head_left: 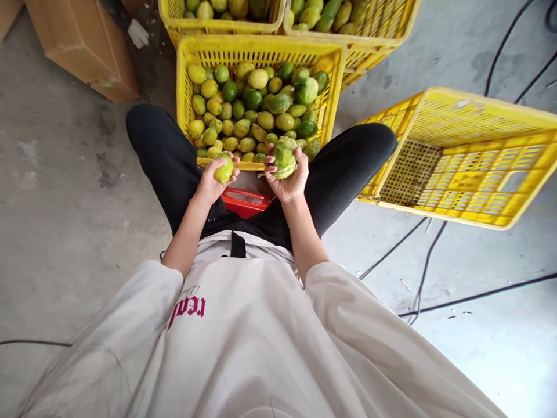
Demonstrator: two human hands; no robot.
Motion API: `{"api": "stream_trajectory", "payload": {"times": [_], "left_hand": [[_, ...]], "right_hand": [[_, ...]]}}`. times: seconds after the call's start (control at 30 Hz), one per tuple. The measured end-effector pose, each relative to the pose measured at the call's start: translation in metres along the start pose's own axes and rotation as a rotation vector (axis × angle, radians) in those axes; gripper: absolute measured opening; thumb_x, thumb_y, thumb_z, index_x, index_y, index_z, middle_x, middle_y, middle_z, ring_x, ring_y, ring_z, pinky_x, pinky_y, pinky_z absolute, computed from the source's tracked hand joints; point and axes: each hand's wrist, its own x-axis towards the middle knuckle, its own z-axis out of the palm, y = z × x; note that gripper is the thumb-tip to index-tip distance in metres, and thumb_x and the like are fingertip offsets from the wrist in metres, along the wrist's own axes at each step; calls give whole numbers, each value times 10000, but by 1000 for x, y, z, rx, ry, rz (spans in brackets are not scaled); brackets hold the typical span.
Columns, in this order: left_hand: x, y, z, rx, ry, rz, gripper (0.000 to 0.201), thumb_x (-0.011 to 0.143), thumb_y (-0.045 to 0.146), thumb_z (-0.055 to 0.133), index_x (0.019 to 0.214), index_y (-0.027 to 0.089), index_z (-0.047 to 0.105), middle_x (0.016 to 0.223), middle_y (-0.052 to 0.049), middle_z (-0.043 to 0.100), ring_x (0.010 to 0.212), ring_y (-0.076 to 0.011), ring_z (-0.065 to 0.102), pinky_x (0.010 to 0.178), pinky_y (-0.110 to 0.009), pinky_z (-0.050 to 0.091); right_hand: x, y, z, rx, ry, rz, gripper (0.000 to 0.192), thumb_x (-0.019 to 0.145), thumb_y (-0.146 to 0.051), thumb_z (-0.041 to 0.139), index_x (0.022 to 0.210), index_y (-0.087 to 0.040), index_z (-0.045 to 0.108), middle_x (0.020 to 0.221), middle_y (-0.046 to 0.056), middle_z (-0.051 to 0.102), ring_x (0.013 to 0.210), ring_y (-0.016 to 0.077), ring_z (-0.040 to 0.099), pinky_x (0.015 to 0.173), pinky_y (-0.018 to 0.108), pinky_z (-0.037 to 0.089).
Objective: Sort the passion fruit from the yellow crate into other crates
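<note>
White shirt (243,342), nearest the camera: long sleeves pushed up to the elbows, dark red lettering on the chest, only the fragment "rea" legible, upside down in this view.

Black trousers (343,168): knees spread apart, seated over a red stool (243,201).

Left hand (212,180): forearm bare, reaching forward between the knees, palm up, fingers curled closed around 1 small yellow-green fruit (225,168). Fruit held just above the near rim of the full crate.

Right hand (289,177): forearm bare, palm turned inward, fingers wrapped around 1 larger mottled green fruit (284,159), thumb pressed on its left side. Fruit held at the same near rim, just beside the left hand's fruit, not touching it.

Full crate (255,51): yellow plastic, slotted walls, standing on the concrete floor (65,191) between the knees, filled with green and yellow fruit.

Rear crates (361,40): 2, yellow, at the far edge behind the full crate, both holding fruit.

Tilted crate (474,157): yellow, to the right, beside the right knee, leaning at an angle, no fruit visible inside.

Cardboard box (82,40): brown, far left corner of the floor.

Black cables (435,255): several, running across the floor on the right.
</note>
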Motion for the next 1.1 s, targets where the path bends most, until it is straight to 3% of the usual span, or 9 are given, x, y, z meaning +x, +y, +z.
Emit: {"api": "stream_trajectory", "payload": {"times": [0.17, 0.27, 0.37, 0.43, 0.5, 0.6, 0.7, 0.93, 1.1], "left_hand": [[-1, 3, 3, -79, 70, 38, 306, 1051, 446, 510, 1082, 203, 692, 934, -59, 722, 918, -193, 758, 763, -253, 622], [-4, 5, 6, -142, 72, 62, 380, 1030, 428, 498, 1280, 201, 673, 1096, -97, 754, 1169, -279, 748, 982, -393, 638], [-2, 3, 6, -133, 59, 38, 413, 1010, 365, 501, 1369, 208, 632, 1194, -100, 752, 1272, -303, 722, 1064, -446, 605], [0, 0, 4, -85, 52, 17, 337, 1009, 322, 503, 1288, 206, 652, 1145, -83, 751, 1208, -266, 747, 1011, -384, 612], [2, -4, 0, -16, 32, -7, 212, 1001, 305, 540, 1138, 203, 665, 1005, -54, 732, 1013, -196, 770, 872, -281, 610], [3, -7, -4, 68, 11, -48, 134, 969, 341, 631, 1031, 223, 640, 862, 4, 676, 762, -113, 712, 718, -199, 569], [3, -6, -4, 96, 49, -44, 186, 936, 374, 675, 1062, 244, 632, 870, 32, 690, 753, -102, 724, 715, -188, 573], [6, -6, -2, 134, 13, -12, 130, 897, 310, 692, 971, 228, 624, 745, 44, 672, 578, -79, 652, 537, -168, 481], [6, -4, 1, 68, -10, -9, 204, 992, 285, 500, 1004, 188, 679, 872, -44, 762, 788, -170, 785, 713, -271, 631]], "right_hand": [[-5, -1, 15, -21, 69, -10, 326, 946, -520, 615, 1190, -311, 670, 1190, 40, 754, 1129, 259, 729, 765, 370, 685], [-7, -3, 21, 17, 51, -19, 325, 916, -489, 623, 1185, -310, 662, 1211, 49, 754, 1334, 305, 664, 899, 480, 684], [-6, -2, 23, 83, 44, -17, 311, 1020, -472, 463, 1169, -265, 640, 1140, 58, 737, 1389, 272, 620, 985, 500, 658], [-5, -1, 21, 77, 54, 21, 441, 1093, -502, 276, 1112, -232, 625, 1045, 45, 701, 1336, 231, 636, 936, 390, 657], [-4, -1, 18, 46, 64, 58, 516, 1093, -592, 248, 1060, -236, 621, 962, 26, 669, 1212, 206, 679, 799, 276, 650], [-1, -1, 12, 25, 87, 55, 390, 967, -662, 586, 1016, -278, 639, 934, 10, 703, 1001, 207, 723, 658, 253, 653], [1, 1, 9, 27, 107, 23, 307, 845, -556, 769, 978, -304, 654, 975, -6, 762, 923, 219, 742, 689, 315, 688], [-2, 3, 15, 48, 56, 3, 326, 826, -518, 744, 1097, -341, 706, 1074, 6, 814, 1183, 319, 757, 942, 523, 683], [-2, 4, 19, -44, 58, 21, 359, 838, -484, 717, 1158, -322, 720, 1167, 31, 816, 1343, 357, 697, 1014, 582, 651]]}}
